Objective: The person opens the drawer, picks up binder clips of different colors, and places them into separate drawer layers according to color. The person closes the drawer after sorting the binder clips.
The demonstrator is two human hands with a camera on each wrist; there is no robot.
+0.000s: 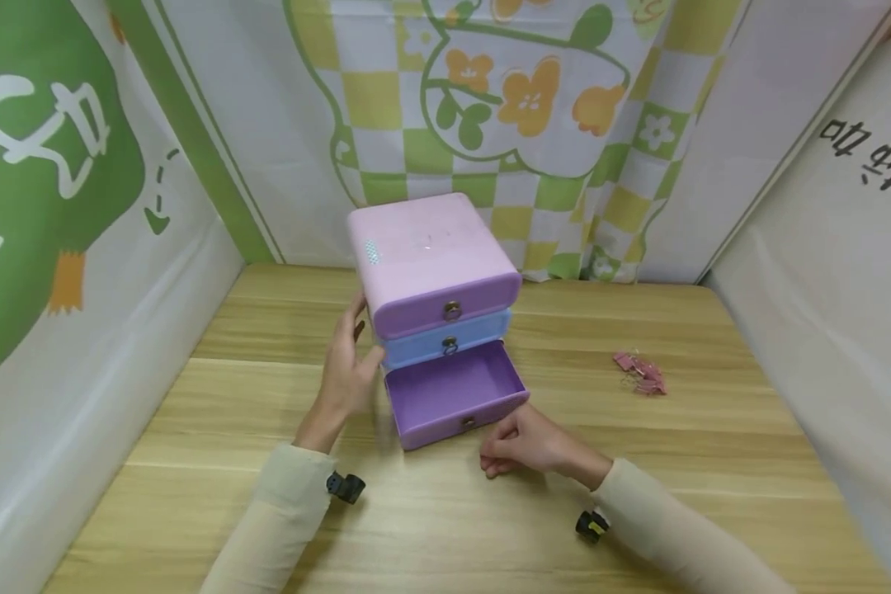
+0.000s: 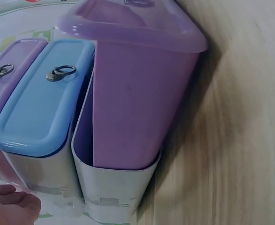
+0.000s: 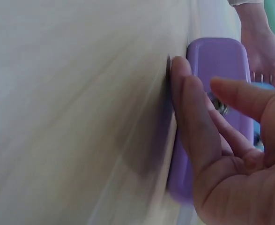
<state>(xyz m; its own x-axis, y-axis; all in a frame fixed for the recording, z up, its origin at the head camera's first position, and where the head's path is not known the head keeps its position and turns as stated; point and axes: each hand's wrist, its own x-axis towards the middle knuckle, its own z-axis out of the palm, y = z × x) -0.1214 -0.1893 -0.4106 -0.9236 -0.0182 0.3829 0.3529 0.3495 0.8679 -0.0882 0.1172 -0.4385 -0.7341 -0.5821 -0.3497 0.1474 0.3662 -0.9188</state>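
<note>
A small chest of drawers (image 1: 431, 247) with a pink top stands on the table, its purple bottom drawer (image 1: 434, 431) pulled out and bare inside. The purple top drawer (image 1: 416, 318) and the blue middle drawer (image 1: 416, 350) are closed; each has a ring pull. My left hand (image 1: 345, 375) is at the chest's left side, fingers extended along it; whether they touch is unclear. Just in front of the bottom drawer's right part is my right hand (image 1: 530, 441), low over the table. The right wrist view shows its thumb apart from loosely bent fingers (image 3: 200, 126), with nothing between them.
Pink binder clips (image 1: 642, 375) lie in a small heap on the wooden table (image 1: 713, 462), right of the chest. A patterned curtain (image 1: 549, 206) hangs behind it, and printed cloth walls (image 1: 193, 198) rise on both sides.
</note>
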